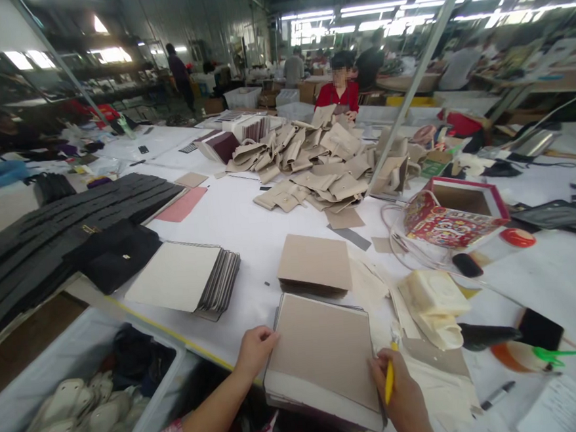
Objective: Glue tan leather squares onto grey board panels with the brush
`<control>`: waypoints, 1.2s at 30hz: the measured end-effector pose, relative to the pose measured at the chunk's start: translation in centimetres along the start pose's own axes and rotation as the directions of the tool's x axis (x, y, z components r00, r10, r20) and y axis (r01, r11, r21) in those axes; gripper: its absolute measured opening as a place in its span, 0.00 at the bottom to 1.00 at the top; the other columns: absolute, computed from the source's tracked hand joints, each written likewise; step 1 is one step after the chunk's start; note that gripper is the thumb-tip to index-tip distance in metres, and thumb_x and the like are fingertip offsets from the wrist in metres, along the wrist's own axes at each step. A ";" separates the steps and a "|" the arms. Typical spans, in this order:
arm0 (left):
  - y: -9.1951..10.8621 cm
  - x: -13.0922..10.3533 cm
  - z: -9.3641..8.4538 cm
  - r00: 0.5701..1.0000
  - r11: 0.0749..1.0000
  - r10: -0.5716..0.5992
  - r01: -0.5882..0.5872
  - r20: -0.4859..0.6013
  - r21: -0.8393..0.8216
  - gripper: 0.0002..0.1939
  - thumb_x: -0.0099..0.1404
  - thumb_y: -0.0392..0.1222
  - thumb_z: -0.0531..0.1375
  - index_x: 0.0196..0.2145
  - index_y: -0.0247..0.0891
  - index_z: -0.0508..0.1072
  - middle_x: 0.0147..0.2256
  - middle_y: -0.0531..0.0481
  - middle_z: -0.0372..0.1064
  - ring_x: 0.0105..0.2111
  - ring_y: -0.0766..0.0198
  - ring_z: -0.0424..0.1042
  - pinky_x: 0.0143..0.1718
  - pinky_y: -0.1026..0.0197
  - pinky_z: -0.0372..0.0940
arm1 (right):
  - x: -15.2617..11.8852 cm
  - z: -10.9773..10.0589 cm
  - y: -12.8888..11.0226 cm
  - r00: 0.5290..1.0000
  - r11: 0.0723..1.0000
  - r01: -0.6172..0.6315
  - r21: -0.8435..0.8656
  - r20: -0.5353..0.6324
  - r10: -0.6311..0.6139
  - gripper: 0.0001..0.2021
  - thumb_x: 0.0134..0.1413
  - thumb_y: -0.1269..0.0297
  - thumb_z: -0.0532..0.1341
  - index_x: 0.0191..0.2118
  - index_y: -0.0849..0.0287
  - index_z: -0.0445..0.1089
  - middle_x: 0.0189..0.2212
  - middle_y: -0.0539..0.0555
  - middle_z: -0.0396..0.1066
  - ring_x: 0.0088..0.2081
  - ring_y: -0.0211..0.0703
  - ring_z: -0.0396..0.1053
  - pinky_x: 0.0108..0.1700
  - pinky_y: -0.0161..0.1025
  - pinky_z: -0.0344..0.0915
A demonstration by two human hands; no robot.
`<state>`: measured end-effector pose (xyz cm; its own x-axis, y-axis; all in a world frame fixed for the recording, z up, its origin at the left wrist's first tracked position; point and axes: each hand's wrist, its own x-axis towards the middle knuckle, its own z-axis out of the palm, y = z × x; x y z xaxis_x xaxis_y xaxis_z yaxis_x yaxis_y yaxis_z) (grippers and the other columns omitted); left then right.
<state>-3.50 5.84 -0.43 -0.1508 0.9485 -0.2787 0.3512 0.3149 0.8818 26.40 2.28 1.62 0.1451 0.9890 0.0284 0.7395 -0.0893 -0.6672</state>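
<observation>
A stack of flat pieces lies in front of me, with a beige panel (321,345) on top and a whitish sheet edge (305,396) showing below it. My left hand (258,351) is closed at the panel's left edge, thumb and fingers pinched together there. At the right edge is my right hand (398,386), its fingers wrapped round a yellow-handled brush (389,381) whose tip points away from me. Just beyond sits a second stack of beige panels (314,263). A stack of white-topped, dark-edged pieces (176,276) stands to the left.
A heap of beige pieces (313,155) covers the table's middle, below a slanting pole (419,78). A person in red (339,97) is behind it. At right are a cream container (434,291) and a patterned box (441,222); at lower left, a bin of pieces (156,409).
</observation>
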 end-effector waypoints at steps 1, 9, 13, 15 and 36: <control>0.1 0.0 0.0 1.000 1.000 0.000 0.000 -0.001 0.003 0.15 0.51 0.49 0.56 0.19 0.33 0.69 0.18 0.53 0.63 0.22 0.66 0.61 0.25 0.66 0.56 | 0.0 0.0 -0.1 1.000 1.000 -0.001 -0.002 0.002 0.001 0.14 0.51 0.50 0.51 0.36 0.55 0.56 0.26 0.52 0.69 0.26 0.43 0.70 0.27 0.35 0.63; 1.2 -0.2 -0.2 1.000 0.996 0.006 -0.008 0.017 0.084 0.14 0.52 0.47 0.55 0.18 0.34 0.66 0.18 0.54 0.62 0.22 0.66 0.60 0.25 0.66 0.55 | 0.4 -0.1 -0.9 0.996 0.998 -0.064 -0.013 0.062 0.064 0.12 0.51 0.53 0.50 0.37 0.55 0.55 0.25 0.51 0.68 0.25 0.44 0.69 0.28 0.36 0.62; 1.1 -0.1 -0.3 0.999 0.993 0.011 -0.017 0.054 0.120 0.15 0.52 0.49 0.55 0.18 0.35 0.67 0.18 0.54 0.63 0.23 0.65 0.61 0.26 0.66 0.55 | 0.5 -0.3 -1.3 0.989 0.994 -0.096 -0.059 0.105 0.102 0.09 0.53 0.56 0.49 0.37 0.55 0.54 0.22 0.48 0.65 0.23 0.43 0.67 0.27 0.36 0.59; 1.0 0.0 -0.3 0.997 0.991 0.020 -0.029 0.073 0.128 0.16 0.52 0.51 0.55 0.18 0.35 0.67 0.18 0.54 0.63 0.23 0.65 0.61 0.26 0.66 0.55 | 0.5 -0.4 -1.5 0.988 0.993 -0.098 -0.066 0.116 0.105 0.08 0.53 0.57 0.48 0.36 0.55 0.54 0.20 0.47 0.63 0.23 0.42 0.66 0.27 0.35 0.57; 1.1 0.6 -0.2 0.999 0.983 0.011 -0.020 0.046 0.180 0.13 0.51 0.47 0.55 0.17 0.35 0.66 0.16 0.54 0.62 0.21 0.67 0.61 0.24 0.67 0.54 | 1.1 -0.3 -1.9 0.977 0.979 -0.109 -0.173 0.163 0.138 0.08 0.53 0.59 0.49 0.38 0.55 0.53 0.19 0.47 0.63 0.21 0.41 0.64 0.25 0.33 0.52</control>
<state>-3.42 6.75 0.50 -0.1040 0.9526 -0.2858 0.5145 0.2974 0.8042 25.36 3.52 3.14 0.1369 0.9731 -0.1855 0.8219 -0.2161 -0.5270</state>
